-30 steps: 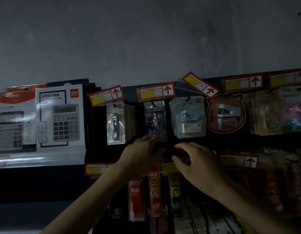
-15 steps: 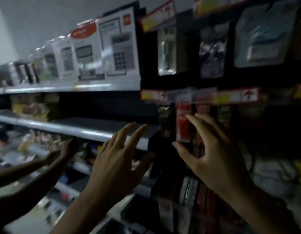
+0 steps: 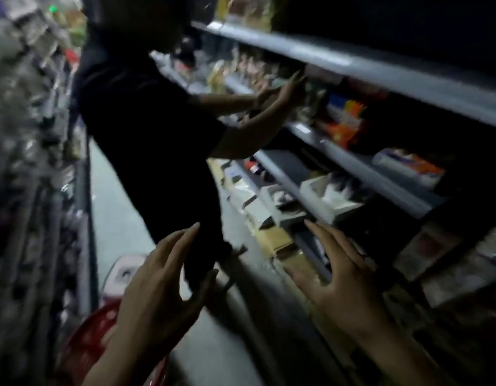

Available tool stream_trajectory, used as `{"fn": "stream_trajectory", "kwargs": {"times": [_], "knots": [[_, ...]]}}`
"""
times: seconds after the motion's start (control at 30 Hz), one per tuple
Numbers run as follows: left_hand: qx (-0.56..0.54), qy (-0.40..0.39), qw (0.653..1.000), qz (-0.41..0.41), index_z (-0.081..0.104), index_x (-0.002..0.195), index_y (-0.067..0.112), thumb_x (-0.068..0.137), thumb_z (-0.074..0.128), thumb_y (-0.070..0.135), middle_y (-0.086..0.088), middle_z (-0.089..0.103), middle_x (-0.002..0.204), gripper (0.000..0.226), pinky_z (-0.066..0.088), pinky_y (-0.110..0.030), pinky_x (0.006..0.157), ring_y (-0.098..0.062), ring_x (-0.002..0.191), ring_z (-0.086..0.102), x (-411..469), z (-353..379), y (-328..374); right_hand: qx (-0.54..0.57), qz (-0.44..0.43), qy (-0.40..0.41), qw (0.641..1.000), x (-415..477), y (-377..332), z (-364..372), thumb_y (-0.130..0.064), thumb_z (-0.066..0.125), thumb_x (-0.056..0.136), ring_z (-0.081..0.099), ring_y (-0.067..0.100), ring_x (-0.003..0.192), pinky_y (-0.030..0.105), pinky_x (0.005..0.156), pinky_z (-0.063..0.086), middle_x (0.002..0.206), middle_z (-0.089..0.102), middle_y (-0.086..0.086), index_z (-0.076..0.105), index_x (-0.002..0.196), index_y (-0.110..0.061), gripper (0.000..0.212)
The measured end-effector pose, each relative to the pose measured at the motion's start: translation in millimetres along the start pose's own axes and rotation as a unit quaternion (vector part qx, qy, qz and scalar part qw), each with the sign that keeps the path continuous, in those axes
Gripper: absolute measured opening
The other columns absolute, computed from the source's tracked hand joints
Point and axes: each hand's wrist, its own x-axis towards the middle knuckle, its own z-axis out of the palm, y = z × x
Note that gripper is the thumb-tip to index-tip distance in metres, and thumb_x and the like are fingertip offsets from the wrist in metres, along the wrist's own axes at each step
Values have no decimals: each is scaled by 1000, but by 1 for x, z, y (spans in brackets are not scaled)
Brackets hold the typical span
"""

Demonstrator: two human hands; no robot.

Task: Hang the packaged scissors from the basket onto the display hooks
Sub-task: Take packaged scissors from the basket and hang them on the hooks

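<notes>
Both hands are being held empty over the aisle floor, the left hand and right hand with fingers spread. The red mesh basket is being shown blurred at lower left, under the left forearm; no packaged scissors can be made out. A person in dark clothing is being shown reaching into the grey shelves.

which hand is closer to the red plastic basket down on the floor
Left. The left hand hangs open just above and right of the red plastic basket, its forearm crossing the rim. The right hand is open too, well off to the right by the lower shelves.
</notes>
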Motion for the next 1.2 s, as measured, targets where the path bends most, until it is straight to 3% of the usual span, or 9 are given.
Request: {"fn": "stream_trajectory", "kwargs": {"times": [0.17, 0.43, 0.73, 0.83, 1.0, 1.2], "knots": [[38, 6, 979, -199, 50, 145, 26, 85, 52, 60, 6, 55, 138, 69, 51, -35, 95, -18, 124, 58, -90, -13, -111, 35, -58, -156, 985, -1, -39, 105, -57, 69, 82, 52, 10, 132, 25, 110, 40, 140, 56, -9, 56, 141, -23, 70], [68, 30, 890, -450, 44, 148, 34, 88, 65, 53, 8, 52, 140, 66, 56, -44, 90, -18, 121, 58, -190, -20, -187, 16, -119, -346, 931, 5, -85, 244, -72, 55, 79, 49, 13, 135, 40, 110, 45, 145, 53, -8, 50, 146, -28, 80], [52, 2, 797, -602, 40, 152, 30, 96, 55, 53, 9, 46, 145, 62, 52, -40, 96, -16, 129, 52, -219, 28, -233, -32, -218, -535, 816, 38, -85, 384, -63, 59, 84, 51, 17, 134, 43, 108, 46, 146, 52, -4, 46, 150, -25, 77], [64, 0, 765, -640, 40, 152, 30, 96, 56, 51, 8, 46, 148, 62, 51, -38, 96, -18, 132, 50, -218, 52, -242, -56, -249, -573, 779, 46, -80, 426, -52, 68, 88, 52, 21, 132, 42, 107, 45, 146, 52, 0, 47, 149, -23, 71], [40, -24, 725, -687, 41, 153, 25, 97, 58, 47, 3, 48, 147, 62, 48, -39, 99, -21, 134, 49, -213, 94, -261, -105, -286, -630, 714, 49, -72, 491, -51, 68, 89, 50, 23, 134, 41, 106, 46, 146, 52, 4, 46, 150, -22, 71], [-1, -92, 708, -700, 47, 148, 22, 97, 57, 44, -1, 56, 137, 56, 48, -41, 96, -26, 126, 56, -229, 143, -314, -202, -278, -685, 642, 32, -58, 577, -48, 65, 91, 53, 32, 129, 43, 102, 47, 141, 53, 10, 46, 149, -20, 67]]}}
